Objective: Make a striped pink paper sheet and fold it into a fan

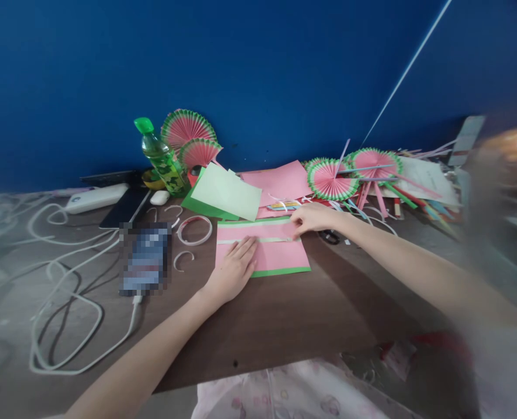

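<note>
A sheet of pink paper [280, 257] with green borders lies flat on the brown table, and a pale strip [267, 240] runs across it. My left hand [236, 265] rests on the sheet with its fingers stretched out, the tips reaching the strip. At the sheet's right edge my right hand [308, 221] has its fingers pinched together by the strip's end. What sits between those fingertips is too small to make out. Behind the sheet lie pale green paper [227, 189] and more pink paper [280, 180].
Left of the sheet are a roll of tape [194, 230], a phone [145, 259] on a white cable [96, 326], and a power bank [96, 198]. A green bottle [162, 157] and pleated paper fans [188, 131] stand by the blue wall. More fans [332, 179] lie at the right.
</note>
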Demonstrator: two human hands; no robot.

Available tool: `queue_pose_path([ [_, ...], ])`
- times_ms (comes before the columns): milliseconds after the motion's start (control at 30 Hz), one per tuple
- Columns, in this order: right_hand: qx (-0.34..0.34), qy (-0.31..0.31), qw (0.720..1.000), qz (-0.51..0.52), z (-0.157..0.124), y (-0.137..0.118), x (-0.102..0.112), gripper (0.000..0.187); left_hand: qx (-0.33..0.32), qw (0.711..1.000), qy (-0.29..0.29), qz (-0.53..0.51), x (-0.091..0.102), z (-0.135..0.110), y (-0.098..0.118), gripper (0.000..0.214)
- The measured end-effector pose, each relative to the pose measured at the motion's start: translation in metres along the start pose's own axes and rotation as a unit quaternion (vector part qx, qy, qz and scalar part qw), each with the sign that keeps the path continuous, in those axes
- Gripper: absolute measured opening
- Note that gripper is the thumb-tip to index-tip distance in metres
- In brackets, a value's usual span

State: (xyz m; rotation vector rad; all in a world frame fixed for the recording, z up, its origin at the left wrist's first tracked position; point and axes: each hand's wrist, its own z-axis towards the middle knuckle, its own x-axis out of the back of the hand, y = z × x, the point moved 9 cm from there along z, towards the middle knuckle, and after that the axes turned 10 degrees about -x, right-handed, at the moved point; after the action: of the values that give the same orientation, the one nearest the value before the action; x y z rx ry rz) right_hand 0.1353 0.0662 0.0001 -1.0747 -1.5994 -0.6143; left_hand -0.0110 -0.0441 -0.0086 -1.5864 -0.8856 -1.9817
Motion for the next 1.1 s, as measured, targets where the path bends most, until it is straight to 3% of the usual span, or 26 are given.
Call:
queue_pose_path([
  [533, -0.017, -0.001, 1.000, 0.010, -0.001, 0.002, 0.004, 0.041, 0.000, 1.000, 0.001, 0.001, 0.001, 0.000, 0.001, 0.047],
  [800, -0.026, 0.041, 0.996, 0.075, -0.005, 0.003, 0.015, 0.040, 0.002, 1.000, 0.028, -0.002, 0.005, -0.001, 0.001, 0.047],
  [967, -0.023, 0.113, 0.985, 0.131, -0.014, -0.012, 0.031, 0.033, 0.042, 0.991, 0.110, 0.064, 0.032, -0.009, -0.008, 0.041],
  [1100, 0.081, 0.164, 0.972, 0.149, -0.025, -0.048, 0.033, 0.021, 0.096, 0.975, 0.166, 0.111, 0.067, -0.021, -0.031, 0.043],
])
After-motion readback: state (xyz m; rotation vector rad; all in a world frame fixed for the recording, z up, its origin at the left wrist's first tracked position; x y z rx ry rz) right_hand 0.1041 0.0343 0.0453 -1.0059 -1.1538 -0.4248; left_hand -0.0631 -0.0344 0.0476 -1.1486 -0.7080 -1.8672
